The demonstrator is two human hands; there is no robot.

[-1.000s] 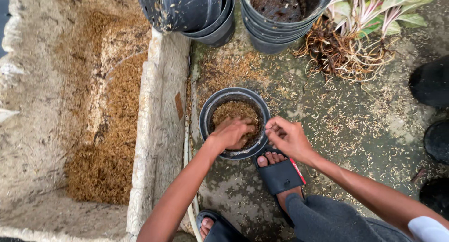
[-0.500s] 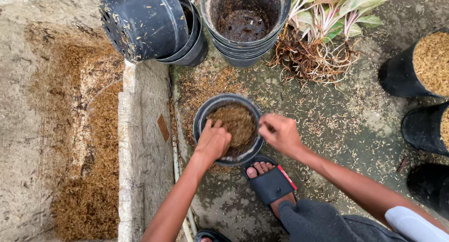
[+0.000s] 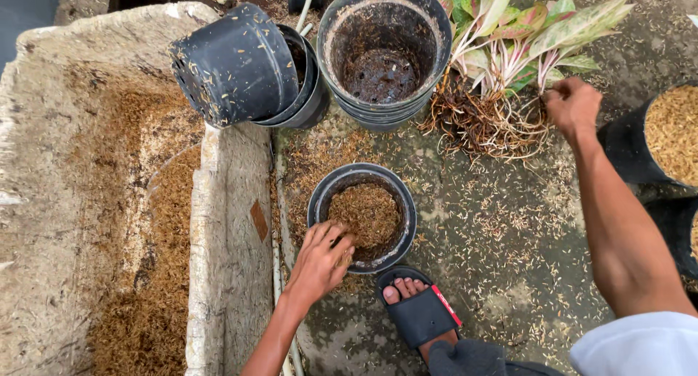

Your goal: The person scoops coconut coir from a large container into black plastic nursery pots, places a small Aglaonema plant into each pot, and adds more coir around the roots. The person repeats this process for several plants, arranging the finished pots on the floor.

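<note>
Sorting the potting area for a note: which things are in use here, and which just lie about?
In use: left hand on small black pot of rice husk; right hand at bare-rooted plants.

Lying about: stacked empty pots, large pot, husk trough.

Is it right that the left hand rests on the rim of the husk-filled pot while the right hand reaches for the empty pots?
Not quite. In the head view the left hand rests on the rim of the husk-filled pot, but the right hand reaches for the uprooted plants.

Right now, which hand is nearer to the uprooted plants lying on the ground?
Right. The right hand touches the plants at their roots; the left hand rests on the rim of the husk-filled pot.
</note>
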